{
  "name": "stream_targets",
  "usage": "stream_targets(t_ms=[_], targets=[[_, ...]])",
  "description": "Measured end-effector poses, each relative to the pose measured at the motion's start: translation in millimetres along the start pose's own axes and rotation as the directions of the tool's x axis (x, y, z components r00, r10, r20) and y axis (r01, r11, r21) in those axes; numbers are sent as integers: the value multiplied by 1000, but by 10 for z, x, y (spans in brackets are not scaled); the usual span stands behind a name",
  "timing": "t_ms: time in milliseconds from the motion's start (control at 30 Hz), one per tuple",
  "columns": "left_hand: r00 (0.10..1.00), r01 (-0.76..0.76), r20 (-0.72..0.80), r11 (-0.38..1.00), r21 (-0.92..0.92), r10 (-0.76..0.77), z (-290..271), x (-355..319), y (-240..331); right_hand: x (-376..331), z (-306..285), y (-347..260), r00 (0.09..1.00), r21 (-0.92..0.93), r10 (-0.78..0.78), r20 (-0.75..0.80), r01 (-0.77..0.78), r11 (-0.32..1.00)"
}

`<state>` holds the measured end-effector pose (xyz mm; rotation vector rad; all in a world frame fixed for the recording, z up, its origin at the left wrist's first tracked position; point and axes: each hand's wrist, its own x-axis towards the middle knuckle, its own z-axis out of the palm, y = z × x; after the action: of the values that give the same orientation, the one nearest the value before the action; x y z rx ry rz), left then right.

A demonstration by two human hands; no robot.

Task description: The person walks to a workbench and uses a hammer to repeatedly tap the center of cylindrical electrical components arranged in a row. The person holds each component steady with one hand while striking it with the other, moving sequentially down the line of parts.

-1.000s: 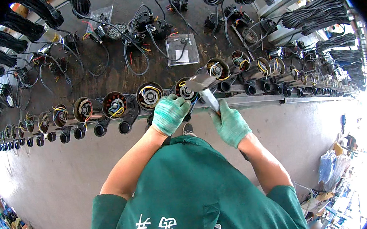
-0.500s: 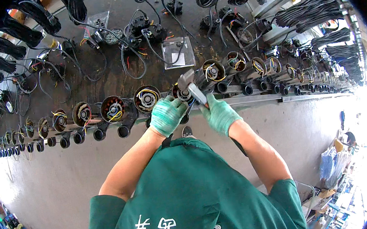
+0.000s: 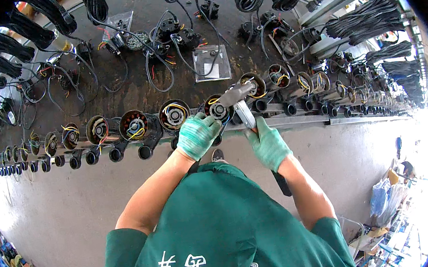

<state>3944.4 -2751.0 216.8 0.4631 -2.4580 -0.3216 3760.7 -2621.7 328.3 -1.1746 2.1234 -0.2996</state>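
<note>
In my right hand [image 3: 270, 146], gloved in green, a hammer [image 3: 245, 115] is gripped by its handle, the black end sticking out below my palm. Its metal head is raised over the bench edge, just right of a round motor housing [image 3: 217, 108] with wires and a stator inside. My left hand [image 3: 198, 136], in a matching glove, has its fingers curled against the left side of that housing. To the left stands another open housing [image 3: 174, 115] with yellow wires. Behind the hammer head sits a further housing [image 3: 254, 85], partly covered by it.
Similar housings, such as one with red windings [image 3: 133, 125], line the bench edge both ways. On the dark bench [image 3: 132, 100] lie wired black switch parts [image 3: 166, 29] and a clear plastic bag [image 3: 211, 63]. Coiled black cables [image 3: 363, 18] hang around its back and sides.
My right hand has drawn the hammer right and slightly away from the housing, uncovering its inside. My left hand stays by the housing, shifted only slightly.
</note>
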Motion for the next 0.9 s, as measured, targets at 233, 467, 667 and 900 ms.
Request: stream_targets(t_ms=[233,467,667,900], targets=[[1000,3,-1,1000,-14,-3,1,17,-6,328,162,167,981,-111,-192,19,193,975],[999,-21,50,1000,23,20,-12,64,-14,130,198,213,996,-143,-87,4,87,986],[1000,13,12,1000,-6,-13,7,-7,-1,32,164,113,980,-63,-184,-81,179,982],[999,-11,35,1000,-7,11,-7,28,-12,163,153,284,996,43,-83,40,81,996]])
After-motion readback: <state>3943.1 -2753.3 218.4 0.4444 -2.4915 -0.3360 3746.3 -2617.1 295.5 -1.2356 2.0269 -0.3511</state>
